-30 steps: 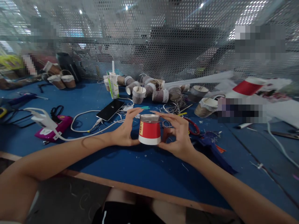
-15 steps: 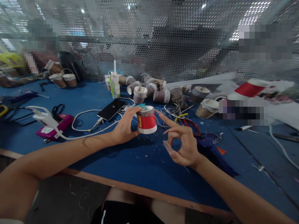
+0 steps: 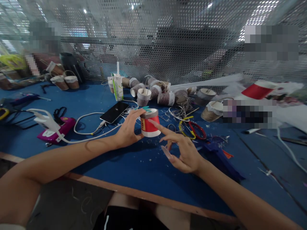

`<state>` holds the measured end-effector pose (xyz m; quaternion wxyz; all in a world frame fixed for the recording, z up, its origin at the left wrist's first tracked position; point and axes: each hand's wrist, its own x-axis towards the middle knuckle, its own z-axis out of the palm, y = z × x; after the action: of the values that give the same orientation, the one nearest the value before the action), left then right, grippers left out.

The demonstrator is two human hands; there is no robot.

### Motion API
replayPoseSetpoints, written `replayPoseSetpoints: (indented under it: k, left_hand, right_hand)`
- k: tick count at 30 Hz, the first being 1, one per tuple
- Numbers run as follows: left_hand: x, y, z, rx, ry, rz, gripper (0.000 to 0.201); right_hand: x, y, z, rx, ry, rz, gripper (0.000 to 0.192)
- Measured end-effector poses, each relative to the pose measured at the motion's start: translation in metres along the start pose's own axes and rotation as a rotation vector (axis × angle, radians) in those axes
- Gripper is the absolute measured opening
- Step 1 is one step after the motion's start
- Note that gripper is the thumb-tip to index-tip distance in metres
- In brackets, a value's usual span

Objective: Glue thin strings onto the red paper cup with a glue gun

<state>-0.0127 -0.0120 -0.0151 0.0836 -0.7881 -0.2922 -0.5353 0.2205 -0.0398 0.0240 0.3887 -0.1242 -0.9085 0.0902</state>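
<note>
The blue worktable [image 3: 72,159] is strewn with brown-wrapped paper cups [image 3: 165,97] at upper centre. At mid-frame, the left hand [image 3: 128,131] clasps an inverted red-and-white paper cup [image 3: 149,123] (only its top band looks wrapped); the right hand [image 3: 184,150], fingers spread, touches it with one fingertip.
</note>
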Motion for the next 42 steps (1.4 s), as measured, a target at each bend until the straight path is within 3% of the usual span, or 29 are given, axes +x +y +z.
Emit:
replayPoseSetpoints:
  k: [2, 5, 9, 11, 15, 20, 26, 33, 39, 42]
  left_hand:
    - [-0.0001, 0.0005, -0.0008, 0.017, -0.019, -0.024, 0.074]
    - [-0.0005, 0.0007, -0.0015, 0.029, -0.033, -0.042, 0.073]
    - [-0.0010, 0.0001, -0.0015, 0.014, -0.044, -0.034, 0.074]
    - [-0.0010, 0.0001, -0.0015, 0.012, -0.045, -0.032, 0.074]
    - [-0.0011, 0.0003, -0.0011, 0.019, -0.038, -0.025, 0.072]
    - [-0.0014, 0.0002, -0.0018, 0.000, -0.057, -0.031, 0.073]
    - [-0.0003, 0.0011, -0.0026, 0.002, -0.061, -0.038, 0.072]
    - [-0.0016, 0.0005, -0.0016, -0.001, -0.062, -0.017, 0.075]
    - [-0.0008, 0.0016, -0.0020, 0.009, -0.071, -0.052, 0.074]
    - [-0.0013, 0.0006, -0.0018, 0.016, -0.063, -0.030, 0.076]
  right_hand:
    - [-0.0004, -0.0015, -0.0013, -0.014, -0.025, -0.025, 0.019]
    - [-0.0010, -0.0048, -0.0035, 0.017, 0.051, -0.001, 0.018]
    - [-0.0005, -0.0041, -0.0028, 0.031, 0.057, 0.032, 0.026]
    - [-0.0008, -0.0031, -0.0023, -0.022, 0.039, -0.010, 0.020]
    - [-0.0006, -0.0049, -0.0020, 0.002, 0.126, -0.004, 0.015]
    - [0.0019, -0.0069, -0.0004, -0.030, 0.002, 0.092, 0.022]
    - [-0.0029, -0.0061, -0.0027, -0.104, 0.129, 0.046, 0.011]
    - [0.0045, -0.0080, 0.0005, -0.088, -0.007, 0.089, 0.023]
    - [0.0012, -0.0085, -0.0027, -0.092, 0.113, 0.015, 0.008]
    - [0.0018, -0.0071, -0.0007, -0.024, 0.067, 0.072, 0.021]
